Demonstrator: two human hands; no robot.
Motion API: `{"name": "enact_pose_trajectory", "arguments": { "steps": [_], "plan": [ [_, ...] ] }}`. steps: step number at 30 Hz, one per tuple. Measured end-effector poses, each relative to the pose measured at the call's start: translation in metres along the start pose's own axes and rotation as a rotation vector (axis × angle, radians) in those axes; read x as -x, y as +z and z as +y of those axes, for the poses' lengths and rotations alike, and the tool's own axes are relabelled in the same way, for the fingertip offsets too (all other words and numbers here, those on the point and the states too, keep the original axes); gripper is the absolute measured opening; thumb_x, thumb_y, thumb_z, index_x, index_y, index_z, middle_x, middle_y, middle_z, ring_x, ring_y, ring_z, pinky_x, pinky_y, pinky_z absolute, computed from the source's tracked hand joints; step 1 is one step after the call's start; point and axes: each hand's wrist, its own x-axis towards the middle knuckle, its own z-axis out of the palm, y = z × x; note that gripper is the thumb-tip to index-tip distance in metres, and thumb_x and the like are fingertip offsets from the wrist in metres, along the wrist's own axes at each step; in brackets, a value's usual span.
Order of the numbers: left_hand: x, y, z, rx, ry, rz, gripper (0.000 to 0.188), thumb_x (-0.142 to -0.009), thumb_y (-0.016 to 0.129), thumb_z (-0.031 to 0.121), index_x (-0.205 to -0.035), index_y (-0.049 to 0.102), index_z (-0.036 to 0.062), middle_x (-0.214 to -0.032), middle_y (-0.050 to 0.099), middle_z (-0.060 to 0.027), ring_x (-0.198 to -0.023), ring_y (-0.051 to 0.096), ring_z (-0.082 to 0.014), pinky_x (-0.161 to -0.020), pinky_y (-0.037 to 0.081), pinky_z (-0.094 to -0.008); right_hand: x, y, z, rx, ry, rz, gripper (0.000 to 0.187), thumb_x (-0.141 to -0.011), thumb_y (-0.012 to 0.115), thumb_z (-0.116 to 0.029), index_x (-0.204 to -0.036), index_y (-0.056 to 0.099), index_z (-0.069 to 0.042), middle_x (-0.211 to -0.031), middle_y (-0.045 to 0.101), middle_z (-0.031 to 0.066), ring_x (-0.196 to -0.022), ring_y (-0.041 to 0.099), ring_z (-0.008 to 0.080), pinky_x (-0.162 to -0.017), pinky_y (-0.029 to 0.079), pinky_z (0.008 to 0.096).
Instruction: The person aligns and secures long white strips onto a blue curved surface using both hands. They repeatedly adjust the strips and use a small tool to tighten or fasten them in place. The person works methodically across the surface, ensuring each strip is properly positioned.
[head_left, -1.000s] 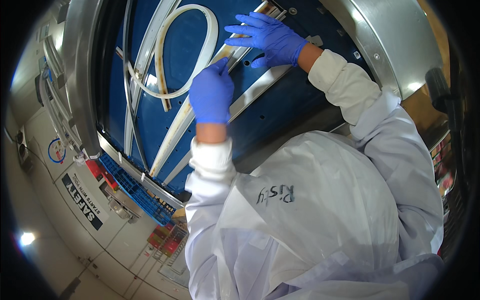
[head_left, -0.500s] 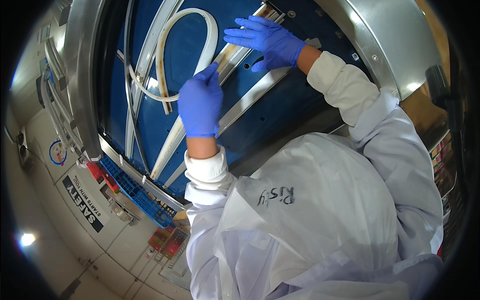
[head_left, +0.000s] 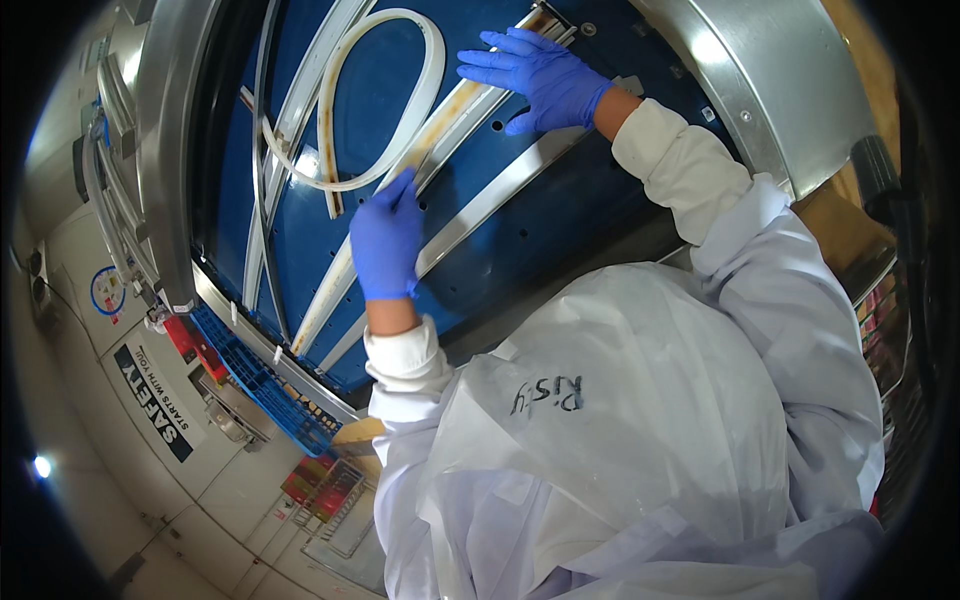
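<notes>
While the left hand (head_left: 387,245) bends its fingers together at a stained white rail (head_left: 447,118), its grip impossible to tell, the right hand (head_left: 555,85) spreads open fingers over the rail's upper part, and a looped white strip (head_left: 433,62) lies beside it on the blue panel (head_left: 378,92).

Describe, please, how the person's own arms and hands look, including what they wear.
The left hand and right hand wear close-fitting, finely wrinkled blue-violet gloves. Between glove and cuff, a short strip is bare. The cuffs are off-white and bunched; the loose, creased sleeves are whitish. No cables or markings show on them.
</notes>
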Motion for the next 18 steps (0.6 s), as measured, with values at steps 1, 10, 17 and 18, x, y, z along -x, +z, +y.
{"name": "enact_pose_trajectory", "arguments": {
  "steps": [1, 10, 17, 18],
  "plan": [
    [-0.006, 0.005, 0.016, -0.007, 0.03, 0.006, 0.024, -0.092, 0.063, 0.024, -0.112, 0.074, 0.0167, -0.096, 0.069, -0.0222, -0.086, 0.068, -0.0381, -0.079, 0.054, -0.0393, -0.001, 0.0, 0.0, 0.015, -0.009, -0.011, 0.081, -0.074, 0.075, -0.042, -0.147, 0.044, -0.026, -0.156, 0.036, -0.0014, -0.147, 0.026, 0.0245, -0.121, 0.02, 0.0417],
    [-0.029, 0.038, 0.037, -0.042, 0.193, 0.01, 0.025, -0.092, 0.062, 0.026, -0.112, 0.074, 0.018, -0.097, 0.069, -0.0202, -0.089, 0.067, -0.0381, -0.08, 0.054, -0.0418, -0.002, 0.0, 0.002, -0.019, -0.029, -0.004, 0.084, -0.075, 0.076, -0.042, -0.149, 0.042, -0.025, -0.157, 0.036, 0.0013, -0.148, 0.026, 0.0268, -0.122, 0.018, 0.0441],
    [0.012, -0.012, -0.019, -0.268, -0.036, 0.009, 0.026, -0.093, 0.063, 0.022, -0.116, 0.072, 0.0143, -0.098, 0.07, -0.0214, -0.088, 0.071, -0.0326, -0.079, 0.053, -0.036, -0.002, 0.001, 0.001, -0.049, 0.002, -0.006, 0.079, -0.075, 0.075, -0.042, -0.146, 0.045, -0.025, -0.156, 0.035, -0.0012, -0.147, 0.025, 0.0251, -0.122, 0.018, 0.0418],
    [0.017, -0.015, -0.027, -0.139, -0.078, 0.025, 0.026, -0.093, 0.062, 0.021, -0.117, 0.072, 0.0124, -0.1, 0.071, -0.0211, -0.09, 0.071, -0.0308, -0.08, 0.053, -0.0353, -0.002, 0.001, 0.0, -0.064, 0.0, 0.011, 0.076, -0.076, 0.074, -0.042, -0.145, 0.047, -0.025, -0.156, 0.037, 0.0002, -0.147, 0.026, 0.0258, -0.122, 0.019, 0.0421]
  ]
}}
